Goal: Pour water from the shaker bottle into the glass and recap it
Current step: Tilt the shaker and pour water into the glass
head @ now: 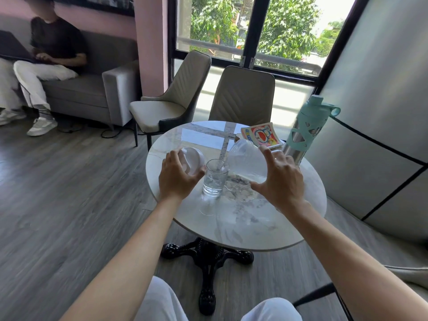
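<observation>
My right hand (pixel 281 179) grips a clear plastic shaker bottle (pixel 246 159), tilted with its mouth low over a small clear glass (pixel 214 178) on the round marble table (pixel 278 228). A thin stream of water runs from the bottle into the glass, which holds some water. My left hand (pixel 177 177) holds the bottle's clear domed cap (pixel 192 159) just left of the glass. The far side of the bottle is hidden behind my right hand.
A steel bottle with a teal sleeve and lid (pixel 305 133) stands at the table's right edge, beside a colourful book (pixel 261 135). Two beige chairs (pixel 240 96) stand behind the table. A person (pixel 46 59) sits on a grey sofa at the far left.
</observation>
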